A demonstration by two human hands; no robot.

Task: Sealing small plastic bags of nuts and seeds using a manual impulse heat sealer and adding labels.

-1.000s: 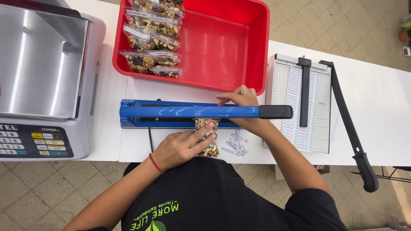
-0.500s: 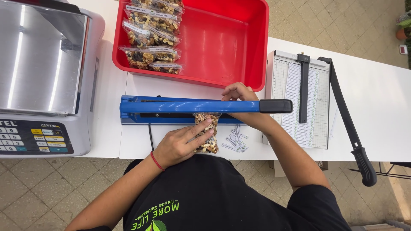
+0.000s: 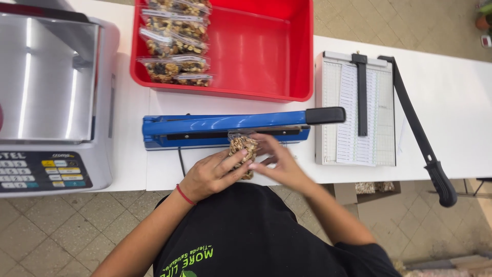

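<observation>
A small clear bag of mixed nuts (image 3: 244, 146) lies at the front of a blue impulse sealer (image 3: 205, 129), its top edge under the sealer's slightly raised arm with the black handle (image 3: 325, 115). My left hand (image 3: 211, 175) holds the bag from the lower left, fingers across it. My right hand (image 3: 275, 159) touches the bag's right side, fingers spread and blurred.
A red tray (image 3: 266, 51) behind the sealer holds several sealed nut bags (image 3: 174, 69) at its left end. A steel weighing scale with a keypad (image 3: 48, 102) stands at the left. A paper cutter with a long black lever (image 3: 359, 110) lies at the right on the white table (image 3: 451, 102).
My right hand left the sealer arm and came down to the bag. The sealer arm has lifted a little. My left hand stayed on the bag.
</observation>
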